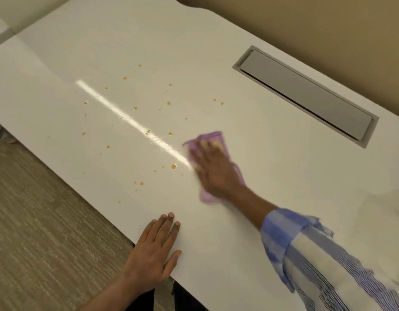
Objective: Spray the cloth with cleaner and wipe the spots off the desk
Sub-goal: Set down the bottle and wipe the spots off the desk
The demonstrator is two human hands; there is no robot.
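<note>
Many amber spots [174,166] are lying scattered on the white worktop [283,164]. Right hand [214,171] is pressing the purple cloth [213,136] flat just beside them, fingers [207,151] straight. Left hand [153,250] is resting flat near the front edge, fingers released.

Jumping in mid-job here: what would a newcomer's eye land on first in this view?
The purple cloth, pressed flat under the right hand, stands out against the white desk, right of centre. To its left, amber spots lie scattered across the surface, not yet wiped. The left hand rests flat at the near edge, and a grey cable hatch sits in the far right of the top.
</note>
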